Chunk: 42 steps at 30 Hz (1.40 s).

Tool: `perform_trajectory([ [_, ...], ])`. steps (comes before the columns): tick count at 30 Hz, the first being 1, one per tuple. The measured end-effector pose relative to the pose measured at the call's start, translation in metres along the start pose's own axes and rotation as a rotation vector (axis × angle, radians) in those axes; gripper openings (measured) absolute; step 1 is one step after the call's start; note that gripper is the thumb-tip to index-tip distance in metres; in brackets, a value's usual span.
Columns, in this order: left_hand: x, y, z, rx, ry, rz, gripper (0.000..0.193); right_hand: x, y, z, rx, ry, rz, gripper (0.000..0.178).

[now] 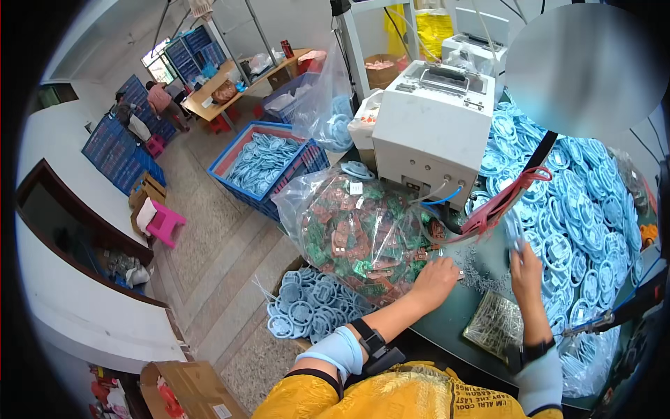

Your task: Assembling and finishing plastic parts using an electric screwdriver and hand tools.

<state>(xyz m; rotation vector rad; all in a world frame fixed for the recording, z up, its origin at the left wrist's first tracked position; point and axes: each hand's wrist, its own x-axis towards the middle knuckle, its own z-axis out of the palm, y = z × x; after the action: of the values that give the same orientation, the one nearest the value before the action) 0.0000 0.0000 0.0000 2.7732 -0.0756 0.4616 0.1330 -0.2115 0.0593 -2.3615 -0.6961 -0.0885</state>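
My left hand (pixel 435 285) is closed at the edge of a clear plastic bag (pixel 293 202) filled with small green and reddish circuit boards (pixel 349 241). A tiny piece shows at its fingertips, too small to name. In my right hand (pixel 525 274) is a light blue plastic part (pixel 514 227), held up and partly blurred. Between the hands, many small metal pieces (pixel 478 272) lie scattered on the dark green tabletop (pixel 440 325). Just below my right hand sits a shallow square tray (pixel 491 327) with thin metal pins on it. A large heap of light blue ring-shaped plastic parts (pixel 565 216) spreads to the right.
A white boxy machine (pixel 429 129) with cables stands behind the bag. To the left are a blue crate (pixel 279 199) of light blue parts, a carton of darker blue rings (pixel 314 304) and a pink stool (pixel 166 223). Several people (pixel 160 101) are far off at the back left.
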Motion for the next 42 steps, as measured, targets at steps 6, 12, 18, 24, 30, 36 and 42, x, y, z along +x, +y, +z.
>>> perform_trajectory([
  [6,0.007,0.006,-0.009,-0.105,0.062,0.012,0.018,-0.156,0.038,-0.008,0.673,0.226,0.240,0.036],
  [12,0.000,0.050,-0.028,-0.256,0.133,0.224,0.016,-0.197,0.089,-0.023,0.478,0.322,0.307,0.032],
  [18,-0.013,0.089,-0.012,-0.358,0.121,0.585,0.012,-0.191,0.048,-0.041,-0.114,0.225,-0.122,0.039],
  [24,-0.012,0.073,-0.017,-0.487,0.056,0.511,0.017,-0.205,0.038,-0.026,-0.242,0.243,-0.153,0.042],
  [30,-0.035,0.067,-0.025,-0.423,0.095,0.156,0.029,-0.195,0.024,-0.031,-0.165,0.277,-0.155,0.047],
  [36,-0.015,0.085,-0.013,-0.483,0.003,0.186,0.029,-0.196,0.032,-0.029,-0.153,0.342,-0.128,0.046],
  [42,-0.013,0.091,-0.002,-0.517,-0.024,0.142,0.021,-0.198,0.031,-0.032,-0.129,0.327,-0.123,0.047],
])
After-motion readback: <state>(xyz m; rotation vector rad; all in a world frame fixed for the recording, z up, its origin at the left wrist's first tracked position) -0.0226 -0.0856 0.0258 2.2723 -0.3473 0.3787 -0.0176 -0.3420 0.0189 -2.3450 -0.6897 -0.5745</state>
